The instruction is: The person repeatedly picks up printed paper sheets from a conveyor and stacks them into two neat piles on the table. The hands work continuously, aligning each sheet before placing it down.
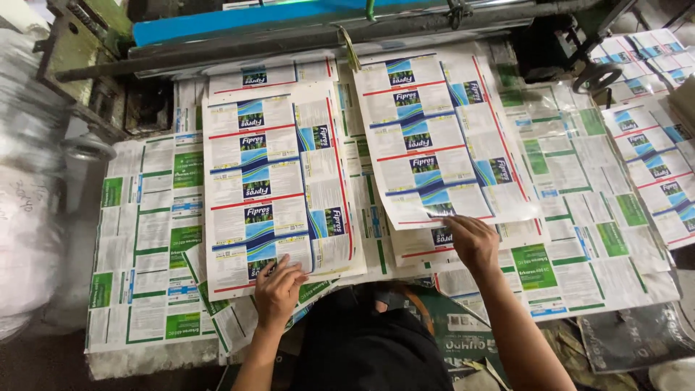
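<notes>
Nearest, the left hand lies flat with fingers spread on the bottom edge of the left stack of printed label sheets — pressing, not gripping. A little further, the right hand has open fingers on the lower edge of the right stack of label sheets, where one sheet curls up. Both stacks lie side by side on the tabletop, which is covered with green label sheets. It looks like sorting or squaring the stacks — a careful fingertip pinch comes next. Far back runs a blue bar.
</notes>
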